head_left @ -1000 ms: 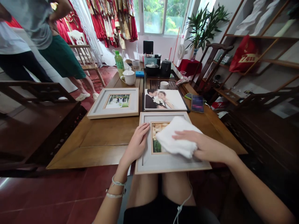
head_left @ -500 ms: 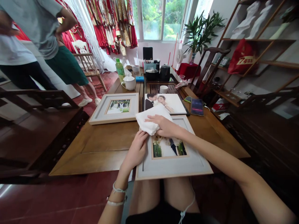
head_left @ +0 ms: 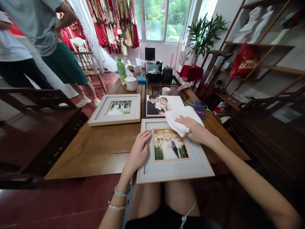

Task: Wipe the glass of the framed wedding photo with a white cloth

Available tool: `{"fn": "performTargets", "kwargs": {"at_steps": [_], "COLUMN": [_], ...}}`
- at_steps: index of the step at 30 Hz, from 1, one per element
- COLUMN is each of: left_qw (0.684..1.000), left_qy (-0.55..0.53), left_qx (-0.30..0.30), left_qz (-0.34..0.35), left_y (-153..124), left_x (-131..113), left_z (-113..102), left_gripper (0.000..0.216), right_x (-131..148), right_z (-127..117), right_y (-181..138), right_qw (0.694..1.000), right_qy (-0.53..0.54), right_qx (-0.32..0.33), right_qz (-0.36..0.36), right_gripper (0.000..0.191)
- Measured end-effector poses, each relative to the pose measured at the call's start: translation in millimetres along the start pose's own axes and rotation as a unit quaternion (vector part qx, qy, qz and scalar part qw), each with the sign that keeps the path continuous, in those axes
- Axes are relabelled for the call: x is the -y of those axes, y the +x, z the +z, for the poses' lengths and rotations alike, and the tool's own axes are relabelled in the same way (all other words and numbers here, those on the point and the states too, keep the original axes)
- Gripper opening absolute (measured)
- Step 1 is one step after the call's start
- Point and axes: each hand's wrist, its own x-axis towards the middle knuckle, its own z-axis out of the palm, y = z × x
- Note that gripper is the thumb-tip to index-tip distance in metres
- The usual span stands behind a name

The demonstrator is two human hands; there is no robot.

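Observation:
A picture frame (head_left: 176, 170) with a pale wooden edge and light grey mount lies in front of me, its near end jutting past the table edge over my lap. Inside it is a photo (head_left: 170, 144) of a couple under floral decoration. My left hand (head_left: 139, 149) rests on the frame's left side, fingers stretched flat, thumb not clearly seen. At the frame's upper right corner, my right hand (head_left: 196, 128) holds a folded white cloth (head_left: 177, 117) under its fingers, pressed on the frame. The cloth also overlaps a wedding photo panel (head_left: 154, 106) behind it.
A second picture frame (head_left: 98, 118) lies left on the wooden table (head_left: 102, 143). Beyond are a white teapot (head_left: 130, 84), green bottle (head_left: 121, 70), small cup (head_left: 166, 91) and kettle (head_left: 167, 74). A phone (head_left: 199, 109) lies to the right. Two people (head_left: 64, 63) stand at left.
My right hand has slid the white cloth rightward, from the frame's upper left to its upper right corner, uncovering the photo. My left hand stays on the left side.

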Motion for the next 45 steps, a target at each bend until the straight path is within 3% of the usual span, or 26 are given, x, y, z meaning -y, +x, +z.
{"fn": "performTargets", "kwargs": {"at_steps": [3,6,12,15,19,23,27,30,34,40,45], "left_qw": [1.0,1.0,1.0,1.0,1.0,0.999,0.999,0.999,1.0,1.0,0.999], "left_qy": [0.0,-0.001,0.004,0.009,0.013,0.017,0.013,0.011,0.006,0.015,0.02], "left_qx": [0.003,0.006,0.004,0.0,0.01,0.036,0.027,0.026,0.024,0.024,0.025], "left_qz": [-0.006,-0.003,0.009,0.019,0.025,0.019,0.019,0.015,0.006,0.014,0.013], "left_y": [-0.4,0.5,1.4,1.1,1.3,1.8,1.8,1.8,2.0,2.3,1.8], "left_x": [0.5,0.4,1.8,2.6,1.6,1.0,1.8,0.9,-1.1,0.3,-0.1], "left_z": [-0.3,-1.0,-0.3,0.2,-1.8,-4.2,-3.7,-3.1,-3.1,-2.7,-3.0], "left_gripper": [0.042,0.043,0.042,0.042,0.042,0.044,0.045,0.044,0.045,0.045,0.046], "right_x": [25.2,54.6,98.7,113.1,105.7,69.9,33.6,21.0,36.0,85.5,72.2], "right_z": [4.8,3.0,-18.4,-24.9,-17.4,-3.6,-2.7,-5.6,-8.7,-18.1,-14.1], "right_y": [3.8,0.1,-33.9,-50.4,-52.9,-40.8,-30.3,-29.6,-43.7,-73.5,-67.8], "right_qw": [0.999,0.993,0.955,0.941,0.946,0.969,0.991,0.994,0.997,0.995,0.995], "right_qy": [0.006,0.052,0.175,0.198,0.163,0.059,-0.059,-0.108,-0.071,0.019,0.005], "right_qx": [0.019,0.081,0.184,0.204,0.205,0.156,0.07,0.017,0.016,0.09,0.087], "right_qz": [-0.026,-0.072,-0.156,-0.185,-0.193,-0.18,-0.1,-0.022,0.002,-0.028,-0.04], "right_gripper": [0.078,0.076,0.077,0.083,0.084,0.077,0.072,0.072,0.076,0.07,0.075]}}
